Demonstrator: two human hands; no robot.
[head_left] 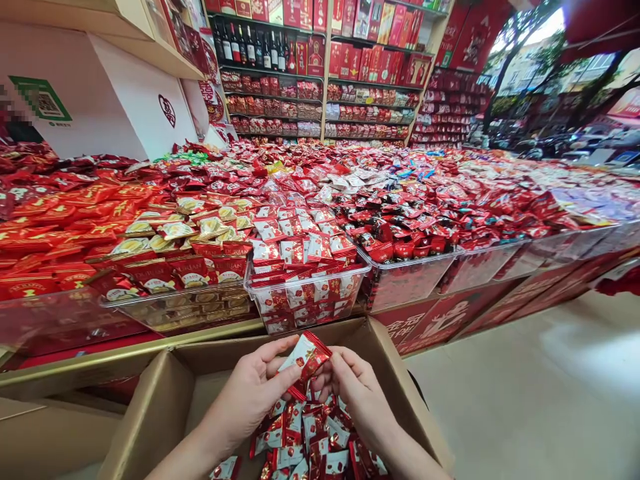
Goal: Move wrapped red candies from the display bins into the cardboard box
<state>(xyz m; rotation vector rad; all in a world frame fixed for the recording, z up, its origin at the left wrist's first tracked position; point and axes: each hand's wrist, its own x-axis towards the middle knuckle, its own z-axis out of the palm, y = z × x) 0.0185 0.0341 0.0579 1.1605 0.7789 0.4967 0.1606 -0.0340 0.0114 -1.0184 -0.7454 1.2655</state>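
Note:
Between my two hands is a red and white wrapped candy packet (306, 360), held above an open cardboard box (185, 387). My left hand (255, 380) pinches its left side, thumb on the front. At the packet's right end, my right hand (353, 383) has thumb and fingers closed on the red crimped edge. Below, inside the box, lie many loose packets (310, 440) in the same red and white wrapping. Just beyond the box stands a clear plastic bin (305, 293), filled with stacked packets of similar look.
Durian-labelled packets (190, 273) fill the bin on the left, with orange-red packets (50, 240) farther left. Dark red packets (400, 227) heap up in the bin on the right. Shelves (325, 87) with bottles and red boxes stand behind. Pale floor (525, 393) shows at right.

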